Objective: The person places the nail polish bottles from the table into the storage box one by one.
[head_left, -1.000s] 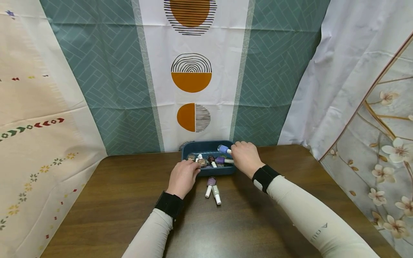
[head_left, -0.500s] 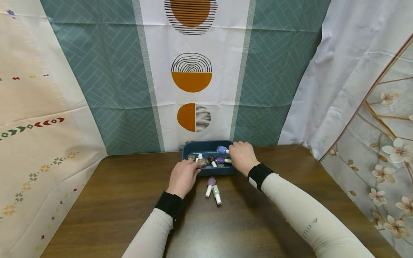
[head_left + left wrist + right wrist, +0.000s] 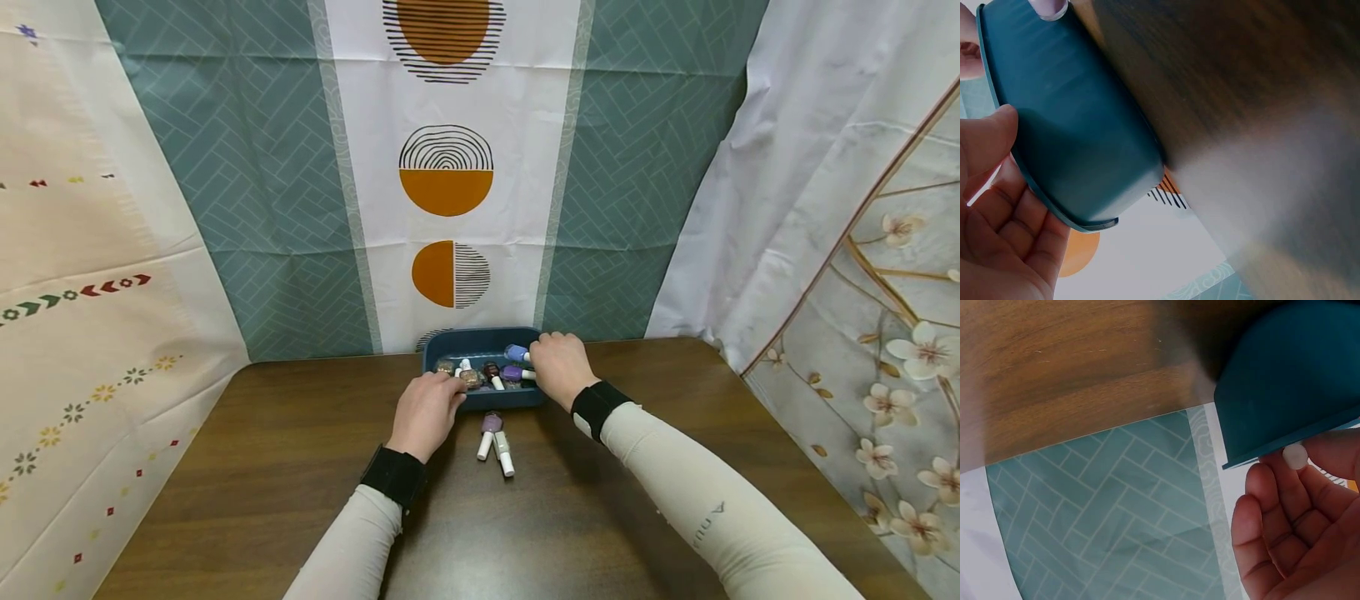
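Note:
In the head view, a dark teal plastic bin (image 3: 501, 399) stands at the far side of the table. Nail polish bottles lie inside it, among them a purple one (image 3: 513, 372) and a glittery brown one (image 3: 471, 378). My left hand (image 3: 426, 412) grips the bin's front left rim; the left wrist view has the thumb (image 3: 1004, 128) on the outer wall. Over the bin's right end, my right hand (image 3: 561, 362) pinches a blue nail polish bottle (image 3: 514, 352) by its white cap (image 3: 1295, 456). The blue glass points left, over the bin's inside.
In front of the bin, a mauve nail polish bottle (image 3: 492, 422) and a pale green one (image 3: 504, 454) lie side by side on the wooden table (image 3: 300, 483). A patterned curtain (image 3: 450, 192) hangs right behind the bin.
My right hand has moved slightly left and down, bringing the blue nail polish bottle lower over the bin. The left hand has stayed on the rim.

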{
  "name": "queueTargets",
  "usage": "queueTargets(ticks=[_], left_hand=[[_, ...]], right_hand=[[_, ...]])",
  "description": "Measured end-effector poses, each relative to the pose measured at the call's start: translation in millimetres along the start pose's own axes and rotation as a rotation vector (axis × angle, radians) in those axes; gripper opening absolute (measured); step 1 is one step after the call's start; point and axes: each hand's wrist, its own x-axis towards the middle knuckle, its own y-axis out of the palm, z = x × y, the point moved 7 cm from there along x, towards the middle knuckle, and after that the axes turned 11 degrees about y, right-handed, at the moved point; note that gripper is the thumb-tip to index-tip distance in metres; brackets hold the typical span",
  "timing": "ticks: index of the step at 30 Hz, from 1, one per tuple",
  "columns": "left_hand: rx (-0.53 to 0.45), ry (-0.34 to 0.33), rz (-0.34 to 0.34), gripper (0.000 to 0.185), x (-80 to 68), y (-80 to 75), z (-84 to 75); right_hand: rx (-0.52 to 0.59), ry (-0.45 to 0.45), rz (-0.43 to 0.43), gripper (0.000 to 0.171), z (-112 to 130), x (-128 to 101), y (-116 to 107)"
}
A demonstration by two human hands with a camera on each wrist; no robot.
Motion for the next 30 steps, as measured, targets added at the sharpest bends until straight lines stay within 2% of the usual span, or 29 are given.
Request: queueTargets(ticks=[13,30], left_hand=[[-0.006,-0.005,0.001,0.007,-1.4,-0.1,-0.3],[-0.014,-0.026,0.027,0.009,0.8,-0.6,-0.4]], right_hand=[[-0.040,0.004,0.051,0.011,2.8,1.7,9.5],[-0.053,0.016,0.088,0.011,4.6,1.5,8.8]])
